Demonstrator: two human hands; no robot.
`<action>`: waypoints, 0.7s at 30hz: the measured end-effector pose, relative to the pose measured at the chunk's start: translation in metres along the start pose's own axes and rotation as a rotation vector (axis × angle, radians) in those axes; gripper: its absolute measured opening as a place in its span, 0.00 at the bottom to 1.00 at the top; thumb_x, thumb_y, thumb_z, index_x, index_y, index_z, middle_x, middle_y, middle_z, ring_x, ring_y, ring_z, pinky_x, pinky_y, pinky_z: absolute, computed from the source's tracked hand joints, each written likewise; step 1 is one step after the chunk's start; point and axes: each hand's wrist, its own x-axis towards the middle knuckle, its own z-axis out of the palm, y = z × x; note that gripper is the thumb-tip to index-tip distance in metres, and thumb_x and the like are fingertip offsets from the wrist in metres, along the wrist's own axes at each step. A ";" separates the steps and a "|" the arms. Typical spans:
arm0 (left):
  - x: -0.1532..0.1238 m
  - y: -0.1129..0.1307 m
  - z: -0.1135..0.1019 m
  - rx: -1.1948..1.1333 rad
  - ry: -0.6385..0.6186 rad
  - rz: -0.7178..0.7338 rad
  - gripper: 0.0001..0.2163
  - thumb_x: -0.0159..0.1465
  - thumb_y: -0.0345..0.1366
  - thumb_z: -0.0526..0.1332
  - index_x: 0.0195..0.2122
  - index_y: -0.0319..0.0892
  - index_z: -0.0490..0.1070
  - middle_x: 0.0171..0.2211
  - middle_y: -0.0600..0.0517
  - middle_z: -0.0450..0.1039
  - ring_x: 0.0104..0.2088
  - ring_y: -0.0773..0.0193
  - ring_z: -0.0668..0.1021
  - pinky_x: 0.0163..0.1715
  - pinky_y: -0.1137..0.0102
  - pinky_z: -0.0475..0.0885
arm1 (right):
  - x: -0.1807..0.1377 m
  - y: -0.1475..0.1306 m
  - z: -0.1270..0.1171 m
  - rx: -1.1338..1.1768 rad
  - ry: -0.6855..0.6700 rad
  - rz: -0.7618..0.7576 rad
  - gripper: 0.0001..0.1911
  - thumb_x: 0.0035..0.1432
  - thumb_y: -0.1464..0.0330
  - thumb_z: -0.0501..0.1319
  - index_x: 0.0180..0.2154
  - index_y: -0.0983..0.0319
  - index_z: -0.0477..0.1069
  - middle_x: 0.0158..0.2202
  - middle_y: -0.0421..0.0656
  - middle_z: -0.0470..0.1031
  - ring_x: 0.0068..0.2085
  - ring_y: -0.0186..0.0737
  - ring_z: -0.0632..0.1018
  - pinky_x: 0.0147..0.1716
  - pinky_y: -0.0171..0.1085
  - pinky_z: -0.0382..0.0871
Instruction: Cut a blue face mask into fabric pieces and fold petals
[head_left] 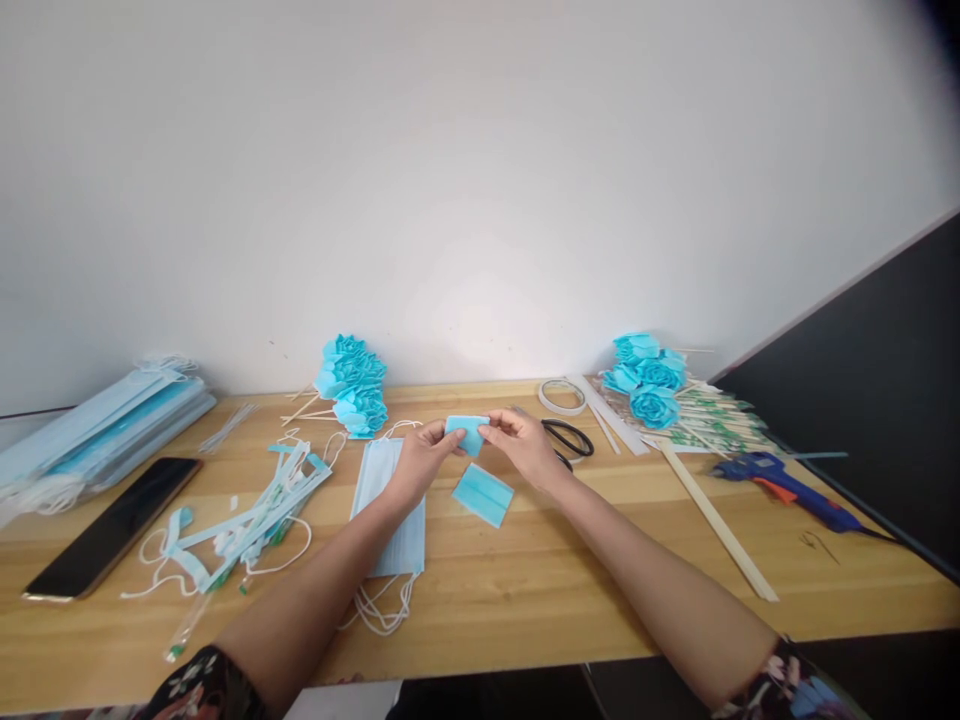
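Observation:
Both hands hold a small folded piece of blue mask fabric (466,433) above the wooden table (570,570). My left hand (422,460) pinches its left end and my right hand (521,444) pinches its right end. Just below them lies a second cut blue fabric piece (482,494). A whole blue face mask (391,505) with white ear loops lies flat under my left forearm.
Stacked masks (97,435) and a black phone (112,525) lie at the left, next to cut strips and ear loops (247,520). Blue fabric roses on sticks (352,385) (649,385), tape roll (562,396), scissors (568,440), wooden sticks (716,520) and a blue glue gun (784,487) fill the back and right.

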 end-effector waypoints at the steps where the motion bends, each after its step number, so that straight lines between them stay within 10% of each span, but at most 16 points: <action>1: 0.000 -0.001 0.000 0.005 0.005 0.000 0.12 0.56 0.43 0.65 0.29 0.38 0.76 0.26 0.51 0.77 0.29 0.62 0.77 0.36 0.67 0.72 | 0.000 0.001 0.000 0.007 -0.001 -0.001 0.15 0.54 0.57 0.63 0.36 0.61 0.75 0.29 0.39 0.72 0.32 0.36 0.73 0.33 0.35 0.68; 21: -0.001 0.001 0.002 -0.027 0.006 -0.001 0.12 0.54 0.44 0.67 0.27 0.38 0.76 0.25 0.52 0.75 0.28 0.64 0.76 0.34 0.68 0.73 | -0.004 -0.009 0.002 -0.048 -0.042 -0.023 0.13 0.56 0.57 0.61 0.30 0.61 0.69 0.26 0.37 0.69 0.27 0.34 0.72 0.28 0.33 0.67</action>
